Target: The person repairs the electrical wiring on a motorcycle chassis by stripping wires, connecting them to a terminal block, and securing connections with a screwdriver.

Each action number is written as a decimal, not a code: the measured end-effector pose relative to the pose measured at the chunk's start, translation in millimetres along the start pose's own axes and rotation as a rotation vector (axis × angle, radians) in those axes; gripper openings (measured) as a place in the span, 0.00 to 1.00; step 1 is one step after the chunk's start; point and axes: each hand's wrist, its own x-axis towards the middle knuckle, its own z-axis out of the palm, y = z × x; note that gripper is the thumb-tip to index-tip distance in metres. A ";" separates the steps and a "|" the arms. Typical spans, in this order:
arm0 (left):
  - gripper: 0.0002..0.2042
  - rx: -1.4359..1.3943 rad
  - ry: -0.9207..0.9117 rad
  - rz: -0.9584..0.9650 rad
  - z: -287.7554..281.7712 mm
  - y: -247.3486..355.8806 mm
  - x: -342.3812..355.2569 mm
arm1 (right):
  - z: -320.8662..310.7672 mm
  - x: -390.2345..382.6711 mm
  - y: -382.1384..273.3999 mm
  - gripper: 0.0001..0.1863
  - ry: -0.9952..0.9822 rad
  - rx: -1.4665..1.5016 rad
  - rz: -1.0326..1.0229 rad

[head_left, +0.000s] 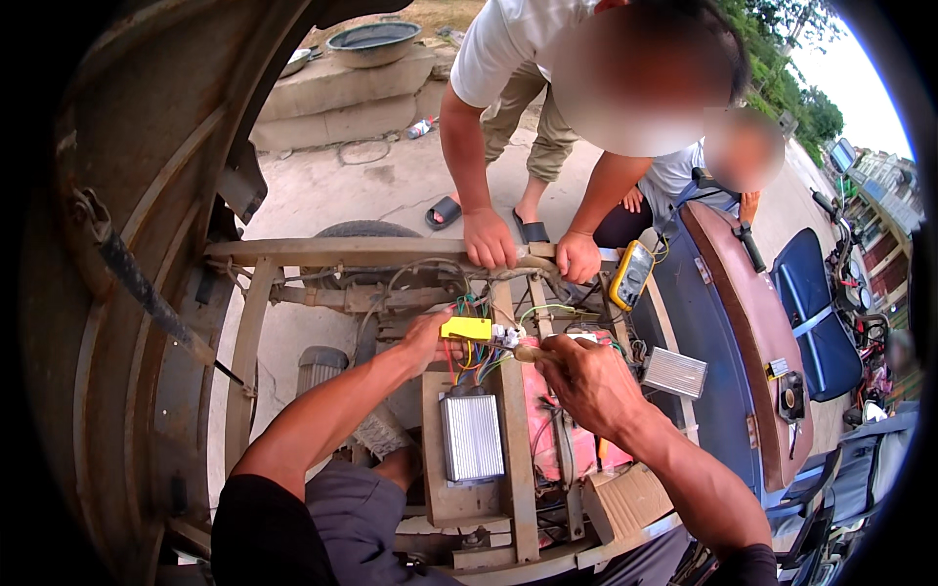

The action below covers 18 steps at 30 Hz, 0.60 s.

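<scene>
My left hand (427, 342) is closed around the edge of a flat yellow rectangular piece (466, 328), with coloured wires (477, 363) running below it. In my closed right hand (591, 381) is a screwdriver (529, 354), its pale handle against my fingers and its thin shaft pointing left toward the yellow piece. Small white connectors (506, 336) sit between my two hands; whether the tip touches them I cannot tell. Just below, a silver finned metal box (472, 436) lies in the frame tray, and the wires lead down to its top.
A co-worker's hands (489, 238) rest on the metal frame bar (362, 250). Nearby lie a yellow multimeter (633, 275), a second finned box (674, 373), red-covered blocks (557, 430) and cardboard (630, 500). Another person sits behind the brown seat (728, 322). A raised panel (137, 293) stands left.
</scene>
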 end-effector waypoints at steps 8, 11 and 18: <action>0.20 -0.003 0.018 -0.001 2.7 3.2 -2.9 | 0.6 -6.5 -3.0 0.11 0.059 -0.040 -0.072; 0.20 -0.001 0.008 -0.003 1.9 3.4 -2.4 | 3.3 -9.4 3.1 0.11 0.050 -0.044 -0.072; 0.19 0.011 -0.053 0.017 -3.7 0.7 1.3 | 0.0 8.1 -9.4 0.19 0.037 -0.350 -0.450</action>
